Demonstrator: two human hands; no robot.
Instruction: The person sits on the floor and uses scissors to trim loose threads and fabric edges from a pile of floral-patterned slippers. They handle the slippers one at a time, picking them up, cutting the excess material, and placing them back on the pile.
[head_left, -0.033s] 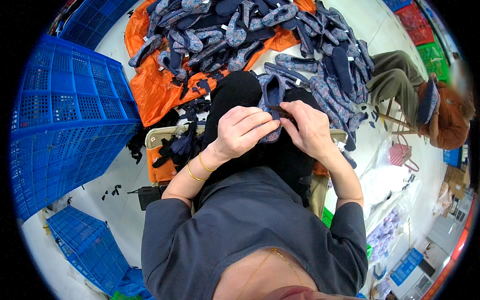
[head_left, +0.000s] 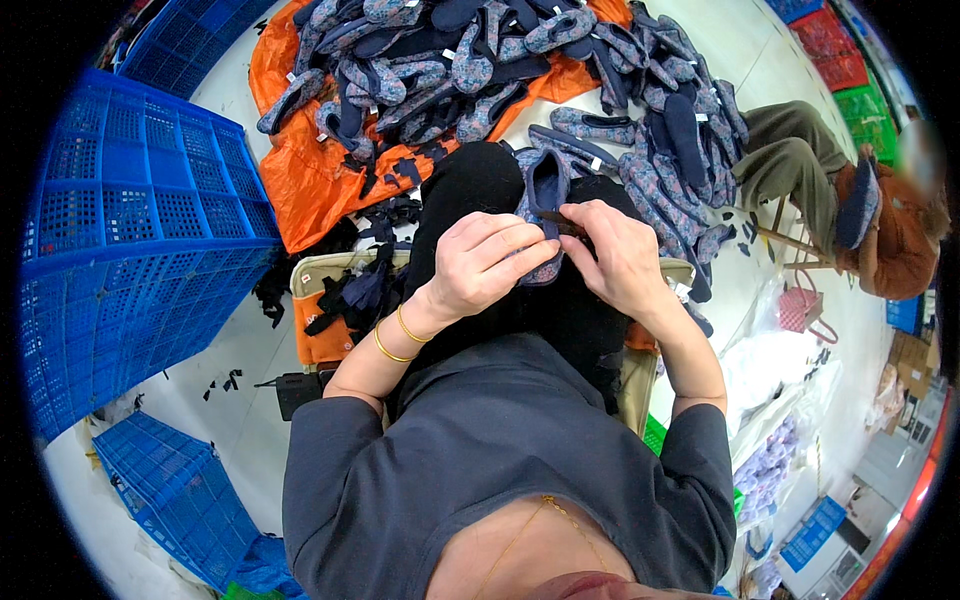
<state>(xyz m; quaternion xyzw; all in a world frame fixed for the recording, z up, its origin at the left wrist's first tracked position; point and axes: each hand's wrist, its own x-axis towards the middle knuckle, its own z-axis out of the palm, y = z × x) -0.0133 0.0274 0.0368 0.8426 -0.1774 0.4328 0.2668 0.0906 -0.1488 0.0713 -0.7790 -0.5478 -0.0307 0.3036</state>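
Observation:
A blue patterned slipper (head_left: 547, 185) with a dark lining lies between my knees, its opening facing up. From the left, my left hand (head_left: 485, 262) is closed, its fingertips pinching dark fabric at the near end of the slipper. My right hand (head_left: 615, 258) is closed too, thumb and index finger together on a narrow dark piece that crosses the slipper; whether it is a strip or a tool, I cannot make out. Both hands nearly meet over the slipper, hiding part of its near end.
Ahead, a large heap of similar slippers (head_left: 470, 65) lies partly on an orange sheet (head_left: 305, 200). Stacked blue crates (head_left: 140, 200) stand at left. Dark scraps (head_left: 375, 285) lie beside my left leg. At right, a person (head_left: 890, 230) sits near a pink bag (head_left: 797, 305).

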